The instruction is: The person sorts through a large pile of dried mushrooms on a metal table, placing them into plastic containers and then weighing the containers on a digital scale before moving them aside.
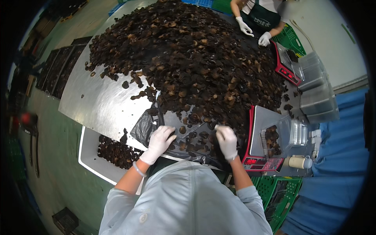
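Note:
A large heap of dark brown dried mushroom-like pieces (188, 51) covers much of the metal table. In front of me lies black plastic sheeting (145, 127) with some loose pieces on it. My left hand (159, 141), in a white glove, rests over this plastic; its fingers are bent, with a gap between thumb and forefinger, and nothing shows in it. My right hand (227, 141), also gloved, is at the near edge of the heap with its fingertips drawn together. Whatever they may hold is too small to tell. A few pieces lie between the hands.
A red scale (260, 162) bearing a clear tray of pieces stands at my right, near a cream bottle (299, 161) and stacked clear containers (319, 88). A white bin (92, 156) sits lower left. Across the table, a gloved co-worker (260, 19) works beside another red scale (288, 72).

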`<state>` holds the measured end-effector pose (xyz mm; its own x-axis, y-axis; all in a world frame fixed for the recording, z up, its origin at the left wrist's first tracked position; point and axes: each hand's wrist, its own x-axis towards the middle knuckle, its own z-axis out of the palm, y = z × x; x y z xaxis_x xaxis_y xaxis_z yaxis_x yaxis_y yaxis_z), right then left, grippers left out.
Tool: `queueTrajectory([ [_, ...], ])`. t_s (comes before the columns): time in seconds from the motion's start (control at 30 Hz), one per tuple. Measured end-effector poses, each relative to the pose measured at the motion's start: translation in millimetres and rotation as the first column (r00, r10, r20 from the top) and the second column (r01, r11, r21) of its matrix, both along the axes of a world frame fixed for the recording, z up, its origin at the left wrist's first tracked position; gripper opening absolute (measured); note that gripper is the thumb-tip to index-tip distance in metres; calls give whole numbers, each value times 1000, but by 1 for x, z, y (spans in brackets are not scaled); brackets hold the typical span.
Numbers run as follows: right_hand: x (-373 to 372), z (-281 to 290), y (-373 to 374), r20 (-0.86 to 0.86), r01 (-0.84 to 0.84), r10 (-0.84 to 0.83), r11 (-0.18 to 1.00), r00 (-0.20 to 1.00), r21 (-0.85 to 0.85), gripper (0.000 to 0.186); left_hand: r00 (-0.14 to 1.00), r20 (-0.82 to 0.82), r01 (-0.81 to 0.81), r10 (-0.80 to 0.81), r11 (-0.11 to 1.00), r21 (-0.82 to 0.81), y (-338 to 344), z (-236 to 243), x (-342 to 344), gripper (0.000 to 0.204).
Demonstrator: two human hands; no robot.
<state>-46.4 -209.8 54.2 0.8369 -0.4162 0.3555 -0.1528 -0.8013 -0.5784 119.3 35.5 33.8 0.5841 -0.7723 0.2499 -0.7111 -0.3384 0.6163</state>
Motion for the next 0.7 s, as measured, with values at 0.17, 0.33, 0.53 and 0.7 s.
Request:
queueTrajectory([
  [0.17,31,-13,-19,-161,87,-132,961,978,-262,39,991,87,96,-103,992,81,-52,-14,-2,25],
  [0.33,-17,-20,15,-286,-129,78,978,955,-164,37,967,-140,226,-212,969,100,-36,-16,-12,20],
  [0.53,13,6,-4,-85,47,-44,998,995,35,30,996,85,1,14,984,-176,-71,11,3,26],
  [0.7,71,-7,-15,-381,52,-115,984,917,-172,43,997,-73,-47,38,990,-133,-103,-22,18,21],
])
